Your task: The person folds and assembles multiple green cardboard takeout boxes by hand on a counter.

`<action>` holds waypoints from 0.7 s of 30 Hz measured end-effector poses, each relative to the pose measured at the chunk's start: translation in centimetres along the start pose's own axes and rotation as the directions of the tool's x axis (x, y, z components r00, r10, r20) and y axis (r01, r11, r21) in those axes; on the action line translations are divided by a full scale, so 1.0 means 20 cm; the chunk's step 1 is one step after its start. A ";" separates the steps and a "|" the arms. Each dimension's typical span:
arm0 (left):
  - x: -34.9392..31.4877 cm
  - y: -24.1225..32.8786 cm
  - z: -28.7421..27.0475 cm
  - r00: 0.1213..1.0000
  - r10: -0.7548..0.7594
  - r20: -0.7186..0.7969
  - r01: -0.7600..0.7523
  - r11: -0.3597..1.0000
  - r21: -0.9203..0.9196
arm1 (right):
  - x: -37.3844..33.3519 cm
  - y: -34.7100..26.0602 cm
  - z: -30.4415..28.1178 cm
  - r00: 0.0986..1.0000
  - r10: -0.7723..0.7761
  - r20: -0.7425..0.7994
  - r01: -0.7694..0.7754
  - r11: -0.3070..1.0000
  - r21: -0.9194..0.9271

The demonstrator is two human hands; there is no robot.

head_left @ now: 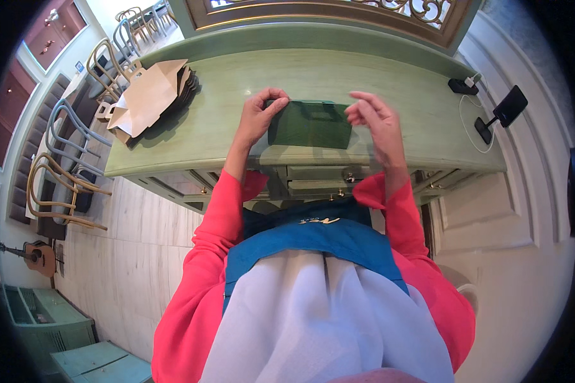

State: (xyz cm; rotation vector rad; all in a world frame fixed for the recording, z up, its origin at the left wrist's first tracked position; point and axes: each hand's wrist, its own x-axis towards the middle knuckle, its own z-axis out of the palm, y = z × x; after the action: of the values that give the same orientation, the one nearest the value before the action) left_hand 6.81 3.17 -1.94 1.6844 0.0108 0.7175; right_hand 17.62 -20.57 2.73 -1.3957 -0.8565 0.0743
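Note:
A dark green box-like piece (310, 131), which looks like folded card with a paler cut-out along its upper part, stands at the front of the pale green counter (230, 70). Its exact kind is hard to make out. My left hand (262, 115) is closed at its upper left corner, thumb and fingers pinching the edge. At the right edge, my right hand (377, 120) hovers close by, slightly blurred. Its index finger reaches out to the left while the others bend, with nothing seen between them. Whether a right fingertip touches the edge is unclear.
A stack of brown paper bags (152, 99) lies at the counter's left. To the right are a black phone or screen on a stand (510, 106), a white cable and a black power block (462, 86). Drawers with knobs line the counter's front. Chairs (67, 185) stand at far left.

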 end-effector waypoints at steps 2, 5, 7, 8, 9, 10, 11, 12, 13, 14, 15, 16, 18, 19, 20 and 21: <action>-0.01 -0.01 0.00 1.000 -0.011 0.017 0.011 1.000 0.002 | -0.04 -0.07 0.02 0.862 0.291 0.415 -0.479 0.735 0.480; 0.00 0.02 0.01 0.992 0.056 0.116 -0.063 0.996 0.059 | -0.03 -0.09 0.09 0.841 0.298 0.452 -0.525 0.651 0.548; 0.00 0.08 0.03 0.988 0.059 0.146 -0.072 0.993 0.089 | 0.00 -0.08 0.10 0.858 0.285 0.427 -0.495 0.680 0.541; 0.00 0.10 0.03 0.983 0.062 0.174 -0.084 0.989 0.124 | 0.02 -0.08 0.10 0.875 0.266 0.405 -0.463 0.706 0.536; 0.00 0.09 0.03 0.984 0.060 0.171 -0.082 0.989 0.123 | 0.04 -0.07 0.10 0.873 0.268 0.408 -0.466 0.706 0.534; 0.01 0.08 0.03 0.987 0.028 0.160 -0.047 0.992 0.116 | 0.06 -0.06 0.11 0.890 0.262 0.374 -0.434 0.741 0.512; 0.01 0.08 0.02 0.989 -0.005 0.149 -0.012 0.994 0.109 | 0.08 -0.05 0.12 0.906 0.253 0.340 -0.401 0.775 0.489; 0.00 0.08 0.02 0.989 -0.002 0.146 -0.014 0.994 0.110 | 0.10 -0.03 0.12 0.905 0.250 0.344 -0.400 0.776 0.488; 0.00 0.08 0.02 0.988 0.020 0.153 -0.035 0.995 0.091 | 0.12 -0.01 0.13 0.923 0.218 0.318 -0.353 0.808 0.472; 0.00 0.08 0.03 0.986 0.043 0.160 -0.055 0.996 0.072 | 0.13 0.01 0.14 0.939 0.184 0.292 -0.305 0.837 0.454; 0.01 0.07 0.03 0.986 0.046 0.162 -0.058 0.996 0.073 | 0.14 0.02 0.15 0.940 0.181 0.291 -0.302 0.838 0.455; 0.01 0.07 0.04 0.987 0.047 0.151 -0.066 0.990 0.127 | 0.15 0.03 0.18 0.964 0.146 0.222 -0.227 0.888 0.400; 0.01 0.06 0.04 0.989 0.050 0.140 -0.075 0.981 0.181 | 0.15 0.04 0.20 0.983 0.103 0.154 -0.151 0.929 0.337; 0.02 0.06 0.05 0.994 0.039 0.102 -0.053 0.990 0.133 | 0.16 0.06 0.20 0.986 0.082 0.148 -0.125 0.945 0.304; 0.02 0.07 0.06 0.998 0.027 0.064 -0.033 0.996 0.083 | 0.16 0.06 0.20 0.988 0.061 0.141 -0.098 0.958 0.269; 0.02 0.07 0.07 0.997 0.028 0.065 -0.033 0.996 0.082 | 0.16 0.07 0.20 0.988 0.061 0.140 -0.098 0.959 0.268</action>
State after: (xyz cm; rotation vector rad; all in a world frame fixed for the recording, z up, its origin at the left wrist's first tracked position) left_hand 7.22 1.74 -0.62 1.7892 -0.0308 0.6940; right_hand 18.20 -15.37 2.81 -1.1726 -0.8623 0.3380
